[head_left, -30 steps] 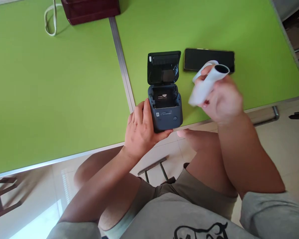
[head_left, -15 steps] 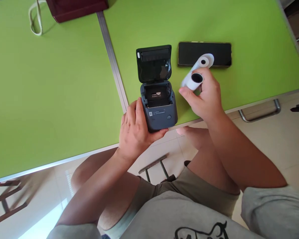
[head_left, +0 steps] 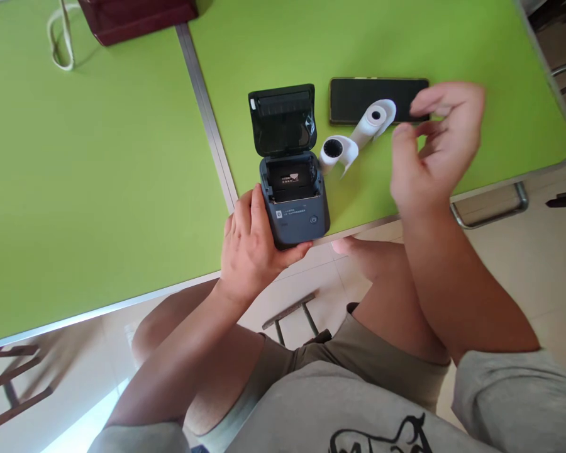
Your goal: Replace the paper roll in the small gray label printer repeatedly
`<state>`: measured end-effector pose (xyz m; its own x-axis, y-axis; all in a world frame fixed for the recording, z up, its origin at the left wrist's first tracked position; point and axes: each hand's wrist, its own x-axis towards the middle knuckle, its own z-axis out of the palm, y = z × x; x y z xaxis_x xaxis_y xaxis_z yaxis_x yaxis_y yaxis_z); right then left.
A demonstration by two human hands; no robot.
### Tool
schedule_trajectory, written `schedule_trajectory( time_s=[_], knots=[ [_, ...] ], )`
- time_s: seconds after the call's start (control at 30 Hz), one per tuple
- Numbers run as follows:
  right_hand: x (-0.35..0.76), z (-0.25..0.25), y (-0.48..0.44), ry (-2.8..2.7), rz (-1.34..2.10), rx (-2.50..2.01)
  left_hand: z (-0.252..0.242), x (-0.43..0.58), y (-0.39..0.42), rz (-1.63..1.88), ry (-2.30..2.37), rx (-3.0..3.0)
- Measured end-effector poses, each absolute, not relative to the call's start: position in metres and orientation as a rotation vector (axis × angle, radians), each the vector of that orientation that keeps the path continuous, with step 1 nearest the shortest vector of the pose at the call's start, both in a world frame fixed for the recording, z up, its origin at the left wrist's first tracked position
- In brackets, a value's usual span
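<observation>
My left hand [head_left: 252, 245] grips the lower left side and front of a dark blue-grey label printer [head_left: 295, 220] at the table's near edge. The printer's black lid [head_left: 283, 119] is flipped up, and the paper bay [head_left: 292, 182] beneath it holds no roll. Just right of the printer stands a white paper roll [head_left: 332, 154] with a dark core and a loose curling end. Behind it is a second white roll [head_left: 370, 123] with a narrower core, in front of a phone. My right hand [head_left: 438, 138] hovers right of both rolls, fingers apart and holding nothing.
A black phone [head_left: 353, 94] lies on the green table [head_left: 122, 170] behind the rolls. At the far left sits a dark red box [head_left: 141, 22] with a white cord [head_left: 59, 38]. A metal strip [head_left: 207, 113] crosses the tabletop left of the printer.
My right hand has let go of the dark-cored paper roll, which now stands beside the printer, and has moved right and up. My left hand still holds the printer.
</observation>
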<state>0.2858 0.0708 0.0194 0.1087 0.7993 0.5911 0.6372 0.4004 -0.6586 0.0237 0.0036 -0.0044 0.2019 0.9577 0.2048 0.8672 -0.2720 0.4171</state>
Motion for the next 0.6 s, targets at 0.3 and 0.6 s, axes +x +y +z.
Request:
schedule_trajectory(
  time_s=[0.3,0.6],
  knots=[
    [0.291,0.002,0.106,-1.782,0.316,-1.465,-0.004,0.023,0.003,0.629,1.754,2.289],
    [0.296,-0.006,0.108,-1.575,0.470,-1.517,-0.003,0.023,0.003,0.642,1.726,2.331]
  ],
)
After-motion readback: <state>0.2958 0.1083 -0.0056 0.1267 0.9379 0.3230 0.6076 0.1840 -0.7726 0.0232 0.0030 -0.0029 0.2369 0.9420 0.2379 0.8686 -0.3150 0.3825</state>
